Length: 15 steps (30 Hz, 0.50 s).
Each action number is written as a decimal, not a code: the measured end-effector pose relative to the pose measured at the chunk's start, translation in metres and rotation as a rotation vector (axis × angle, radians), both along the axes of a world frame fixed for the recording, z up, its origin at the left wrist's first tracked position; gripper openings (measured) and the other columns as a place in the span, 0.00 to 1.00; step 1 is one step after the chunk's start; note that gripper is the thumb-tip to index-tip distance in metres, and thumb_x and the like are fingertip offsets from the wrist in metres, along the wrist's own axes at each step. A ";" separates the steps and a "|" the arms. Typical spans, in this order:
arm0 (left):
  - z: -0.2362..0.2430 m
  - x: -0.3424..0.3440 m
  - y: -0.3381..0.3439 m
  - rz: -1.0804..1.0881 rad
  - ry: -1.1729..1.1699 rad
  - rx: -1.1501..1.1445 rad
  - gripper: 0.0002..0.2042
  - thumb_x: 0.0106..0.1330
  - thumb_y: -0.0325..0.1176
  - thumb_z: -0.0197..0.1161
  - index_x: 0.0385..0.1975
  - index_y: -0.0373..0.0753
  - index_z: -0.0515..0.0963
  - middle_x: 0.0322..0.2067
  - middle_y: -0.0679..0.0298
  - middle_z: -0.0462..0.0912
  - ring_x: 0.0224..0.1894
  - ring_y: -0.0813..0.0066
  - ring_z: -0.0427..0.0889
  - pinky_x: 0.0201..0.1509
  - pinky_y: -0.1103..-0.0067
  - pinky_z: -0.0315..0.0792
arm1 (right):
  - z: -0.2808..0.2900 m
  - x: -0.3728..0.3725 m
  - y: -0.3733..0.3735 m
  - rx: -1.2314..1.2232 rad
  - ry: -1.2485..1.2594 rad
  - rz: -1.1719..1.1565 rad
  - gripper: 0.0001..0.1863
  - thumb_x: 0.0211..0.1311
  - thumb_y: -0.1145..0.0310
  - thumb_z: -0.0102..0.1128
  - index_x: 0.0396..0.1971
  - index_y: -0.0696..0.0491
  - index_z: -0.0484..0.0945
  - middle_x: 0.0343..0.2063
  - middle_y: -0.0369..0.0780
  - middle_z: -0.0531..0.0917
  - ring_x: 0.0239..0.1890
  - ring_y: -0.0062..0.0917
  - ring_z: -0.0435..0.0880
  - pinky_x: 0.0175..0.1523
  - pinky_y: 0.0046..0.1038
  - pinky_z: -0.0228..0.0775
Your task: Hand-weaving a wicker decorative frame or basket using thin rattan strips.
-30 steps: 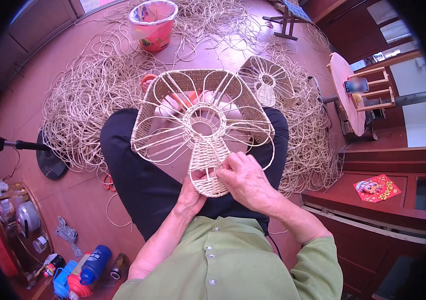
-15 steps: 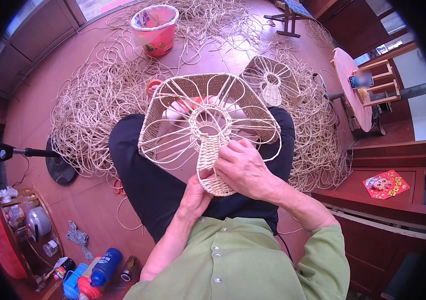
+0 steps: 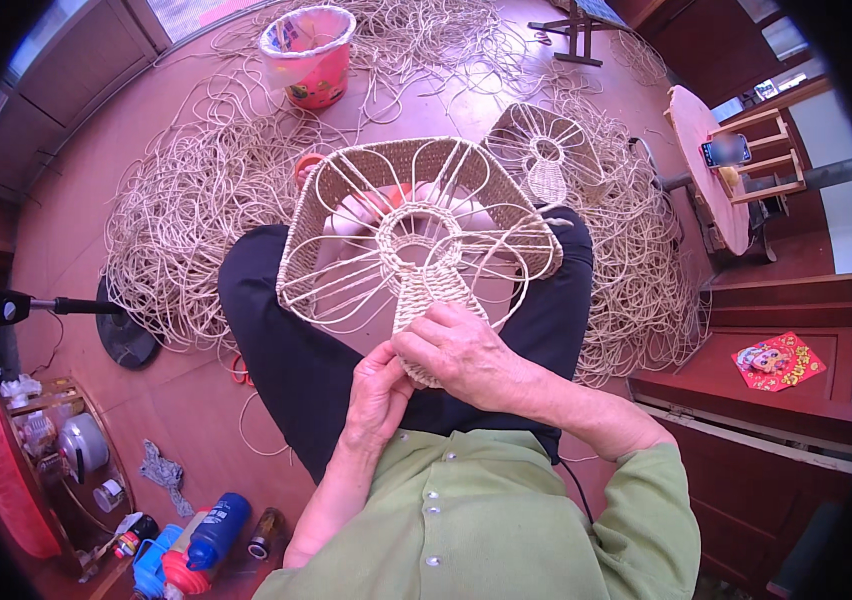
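Note:
A woven straw basket frame [image 3: 536, 240], with looped cords round a central ring [image 3: 419, 220], rests across my dark-trousered legs. A tapered woven section [image 3: 426, 285] extends from the ring toward me. My left hand [image 3: 374, 395] grips the lower left edge of that section, fingers bent and pressed together. My right hand [image 3: 456, 350] lies over its lower part with curled fingers, touching my left fingertips and hiding much of the weave. A longer loose cord arches out to the right of the ring.
Heaps of cord [image 3: 176, 240] surround me. A second basket frame [image 3: 546, 180] lies behind, near a red lined bucket [image 3: 316, 90]. A round wooden board [image 3: 696, 120] holds a phone at right. Bottles [image 3: 216, 530], a black stand [image 3: 76, 305] and orange-handled scissors [image 3: 241, 370] are at left.
My right hand has shifted left and down along the woven section, and my left fingers have moved to its left edge. A cord loop now stretches farther out to the right.

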<state>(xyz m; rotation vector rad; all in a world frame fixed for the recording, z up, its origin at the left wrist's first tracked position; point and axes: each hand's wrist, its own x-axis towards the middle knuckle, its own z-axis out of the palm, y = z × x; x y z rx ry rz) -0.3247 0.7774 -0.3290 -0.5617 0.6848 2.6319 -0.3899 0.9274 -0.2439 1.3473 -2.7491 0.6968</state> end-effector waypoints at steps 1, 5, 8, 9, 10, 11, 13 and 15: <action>-0.002 0.001 -0.003 -0.016 0.026 -0.042 0.07 0.70 0.27 0.57 0.44 0.32 0.76 0.37 0.59 0.83 0.41 0.72 0.83 0.48 0.74 0.79 | 0.000 0.001 -0.001 -0.133 -0.064 -0.016 0.12 0.51 0.69 0.62 0.35 0.53 0.74 0.35 0.40 0.77 0.41 0.33 0.78 0.46 0.35 0.69; 0.034 0.015 -0.060 0.179 -0.046 -0.170 0.04 0.72 0.29 0.55 0.37 0.36 0.74 0.27 0.65 0.76 0.25 0.80 0.74 0.27 0.82 0.70 | 0.025 -0.013 0.035 -0.451 -0.079 -0.309 0.15 0.52 0.79 0.66 0.39 0.55 0.75 0.41 0.43 0.82 0.46 0.37 0.82 0.52 0.34 0.74; 0.071 0.047 -0.174 0.477 -0.124 -0.517 0.04 0.67 0.24 0.53 0.37 0.40 0.73 0.23 0.73 0.67 0.21 0.88 0.63 0.20 0.89 0.56 | 0.030 -0.010 0.087 -0.580 -0.237 -0.663 0.04 0.64 0.77 0.56 0.38 0.59 0.76 0.37 0.41 0.82 0.41 0.27 0.82 0.48 0.27 0.73; 0.046 0.081 -0.261 0.489 -0.015 -0.793 0.04 0.69 0.24 0.52 0.39 0.39 0.73 0.23 0.74 0.66 0.20 0.89 0.61 0.19 0.90 0.55 | 0.028 -0.003 0.101 -0.520 -0.322 -0.773 0.04 0.65 0.77 0.56 0.38 0.59 0.76 0.34 0.40 0.80 0.37 0.25 0.80 0.44 0.25 0.72; 0.055 0.106 -0.330 0.629 -0.037 -0.875 0.04 0.69 0.24 0.52 0.40 0.36 0.72 0.23 0.73 0.65 0.20 0.88 0.60 0.20 0.89 0.55 | 0.018 0.003 0.109 -0.468 -0.296 -0.764 0.04 0.64 0.76 0.57 0.38 0.58 0.77 0.34 0.40 0.80 0.36 0.25 0.80 0.43 0.26 0.72; 0.067 0.142 -0.407 0.744 -0.117 -0.807 0.03 0.68 0.22 0.52 0.39 0.36 0.70 0.22 0.72 0.63 0.20 0.87 0.60 0.20 0.88 0.56 | 0.006 0.012 0.113 -0.421 -0.275 -0.750 0.05 0.63 0.75 0.58 0.37 0.58 0.77 0.33 0.40 0.79 0.35 0.25 0.79 0.42 0.27 0.72; 0.072 0.198 -0.490 0.795 -0.237 -1.101 0.01 0.67 0.24 0.53 0.34 0.38 0.71 0.20 0.73 0.63 0.18 0.86 0.61 0.18 0.87 0.56 | -0.007 0.026 0.101 -0.403 -0.370 -0.642 0.10 0.58 0.71 0.65 0.39 0.56 0.77 0.34 0.40 0.79 0.36 0.30 0.79 0.44 0.30 0.73; 0.081 0.213 -0.530 0.832 -0.468 -1.667 0.05 0.65 0.28 0.56 0.26 0.42 0.72 0.15 0.75 0.64 0.15 0.86 0.63 0.15 0.85 0.55 | -0.015 0.030 0.082 -0.392 -0.299 -0.496 0.17 0.53 0.67 0.71 0.41 0.54 0.77 0.35 0.40 0.78 0.39 0.33 0.79 0.45 0.32 0.73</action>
